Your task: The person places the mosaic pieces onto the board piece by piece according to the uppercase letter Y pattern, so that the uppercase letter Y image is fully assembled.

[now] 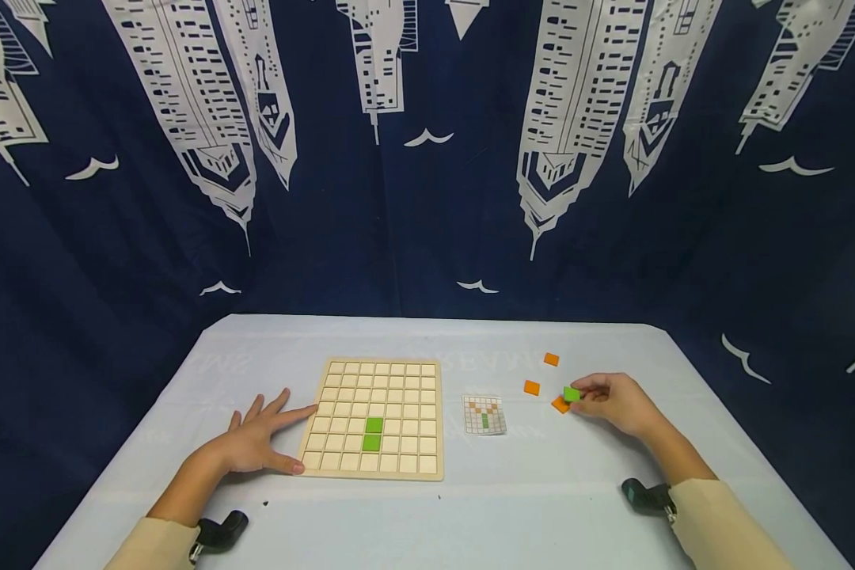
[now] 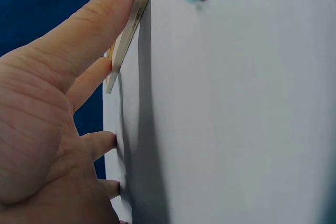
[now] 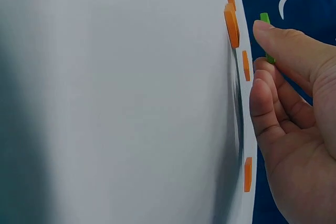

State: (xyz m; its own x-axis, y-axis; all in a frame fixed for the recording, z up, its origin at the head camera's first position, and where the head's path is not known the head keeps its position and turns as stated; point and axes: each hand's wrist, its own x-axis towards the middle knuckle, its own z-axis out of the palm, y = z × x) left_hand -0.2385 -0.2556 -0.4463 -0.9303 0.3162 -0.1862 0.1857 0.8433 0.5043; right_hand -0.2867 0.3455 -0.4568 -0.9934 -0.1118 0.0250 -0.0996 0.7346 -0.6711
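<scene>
My right hand pinches a green square tile between thumb and fingertips, raised off the table in the right wrist view. Just beneath it in the head view lies an orange tile. A pale wooden grid board lies left of centre, with two green tiles one above the other in its squares. Along the board's left side my left hand is spread wide, its thumb at the lower corner and its index fingertip at the edge. The left wrist view shows that thumb against the board's side.
Between board and right hand lies a small printed card with a grid of orange and green squares. More orange tiles lie scattered beyond it. The white table ends at a dark blue curtain. A dark speck sits near the left wrist.
</scene>
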